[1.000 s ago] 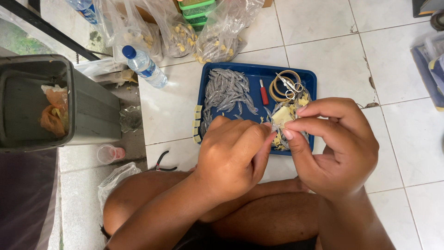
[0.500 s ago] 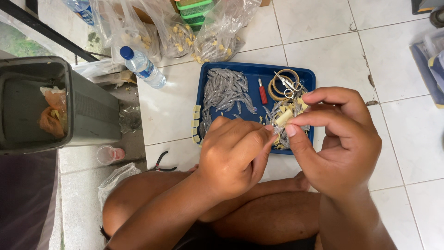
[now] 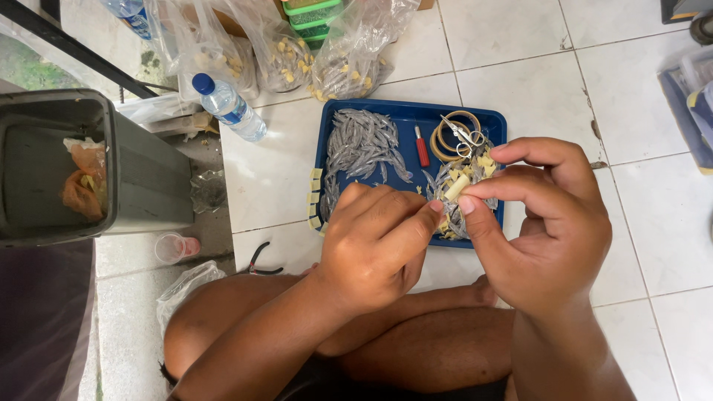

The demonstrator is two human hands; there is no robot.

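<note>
Right hand [image 3: 546, 230] pinches a small pale yellow piece [image 3: 456, 187] between thumb and forefinger, now lifted a touch higher over the blue tray [image 3: 407, 113] than a second ago. Left hand [image 3: 375, 249] closes in, fingertips curled tight at that same piece, working on it. Beneath lie silvery small fish [image 3: 362, 145], scissors [image 3: 465, 137], tape rolls [image 3: 445, 134], all on the tiled floor [image 3: 520, 52].

Right hand [image 3: 546, 238] pinching a small pale yellow foam piece [image 3: 456, 187] between thumb and forefinger; left hand [image 3: 379, 245] closed just beside it, fingertips meeting at the piece. Beneath, on the white tiled floor [image 3: 653, 193], a blue rectangular plastic tray [image 3: 411, 115] holding silvery fish-shaped lures [image 3: 362, 145], a small red-handled tool [image 3: 421, 147], coiled line and small scissors [image 3: 462, 136]. Clear plastic water bottle [image 3: 226, 105] and grey bin [image 3: 82, 167] to the left.
</note>
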